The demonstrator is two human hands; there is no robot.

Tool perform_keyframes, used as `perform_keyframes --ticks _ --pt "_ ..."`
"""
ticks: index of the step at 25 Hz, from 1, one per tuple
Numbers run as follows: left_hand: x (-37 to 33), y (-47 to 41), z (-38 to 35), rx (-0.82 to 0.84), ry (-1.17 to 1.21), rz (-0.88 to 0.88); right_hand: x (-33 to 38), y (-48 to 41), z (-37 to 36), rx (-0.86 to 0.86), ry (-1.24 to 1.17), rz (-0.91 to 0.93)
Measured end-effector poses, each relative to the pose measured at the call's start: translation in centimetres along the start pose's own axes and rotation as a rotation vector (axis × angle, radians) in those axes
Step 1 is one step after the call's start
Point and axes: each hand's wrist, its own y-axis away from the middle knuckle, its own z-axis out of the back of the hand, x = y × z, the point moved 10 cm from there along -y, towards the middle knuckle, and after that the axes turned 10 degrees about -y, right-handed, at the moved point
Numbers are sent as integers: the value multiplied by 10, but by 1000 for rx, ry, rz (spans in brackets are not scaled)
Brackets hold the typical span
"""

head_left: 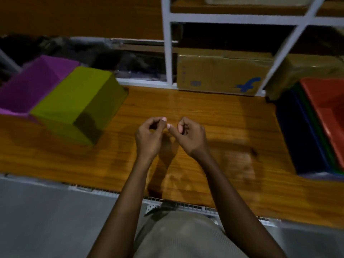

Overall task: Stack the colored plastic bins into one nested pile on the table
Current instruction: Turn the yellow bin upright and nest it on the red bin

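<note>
Empty hands over the wooden table (pixel 204 108)
Left hand (pixel 149 135) and right hand (pixel 189 135) hover mid-table, fingers curled, holding nothing (thumbs nearly touching). The yellow-green plastic bin (pixel 74 97) lies base-up at left, long axis slanting away rightward, against the purple plastic bin (pixel 33 84); the nested red-green-blue plastic bins (pixel 301 131) sit at right.

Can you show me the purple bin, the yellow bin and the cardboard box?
purple bin (pixel 33 84): head view, on its sloping side.
yellow bin (pixel 74 94): head view, on its broad upper face.
cardboard box (pixel 219 71): head view, on its front face.
</note>
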Motion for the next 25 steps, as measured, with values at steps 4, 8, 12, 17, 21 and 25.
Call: perform_keyframes --ticks 4,8,12,17,21,25 --pt "25 -30 89 -108 -28 -36 21 -10 -101 127 -18 -10" --pt "77 -80 161 -206 -114 -38 29 -22 -186 173 17 -37" --pt "114 -121 223 -358 -365 -48 38 -47 -249 147 70 -38" --pt "194 -166 298 -521 -380 256 53 -65 -327 339 184 36" --pt "190 -169 278 -488 -352 157 43 -66 -343 298 178 -41" --pt "171 -143 250 -469 -341 192 17 -71 -312 120 154 -173"
